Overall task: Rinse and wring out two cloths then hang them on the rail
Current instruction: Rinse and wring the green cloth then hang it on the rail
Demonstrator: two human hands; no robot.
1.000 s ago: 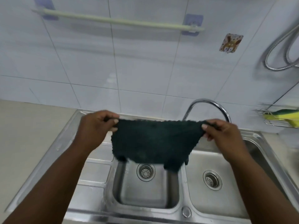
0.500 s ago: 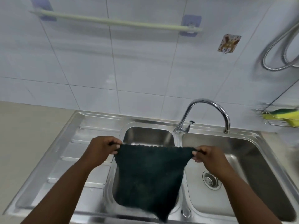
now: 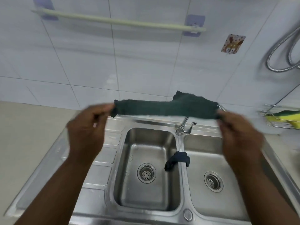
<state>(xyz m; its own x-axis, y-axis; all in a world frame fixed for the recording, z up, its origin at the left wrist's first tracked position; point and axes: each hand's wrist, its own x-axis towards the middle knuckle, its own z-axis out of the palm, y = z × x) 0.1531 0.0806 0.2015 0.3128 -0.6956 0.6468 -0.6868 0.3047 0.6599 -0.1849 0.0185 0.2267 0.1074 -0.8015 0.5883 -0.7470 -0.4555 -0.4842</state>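
Observation:
A dark green cloth is stretched flat and level between my two hands, above the back edge of the sink. My left hand pinches its left end and my right hand pinches its right end; both hands are blurred by motion. A second dark cloth, wrung into a small roll, lies draped over the divider between the two sink basins. The pale green rail is fixed high on the white tiled wall and is bare.
The steel double sink has a drainboard on the left. The tap stands behind the divider, partly hidden by the cloth. A wire rack with a yellow-green sponge is at the right. A metal hose hangs upper right.
Both hands have swung the green cloth down over the sink and back up, so it now flies out level instead of hanging. The second cloth on the divider has come into view.

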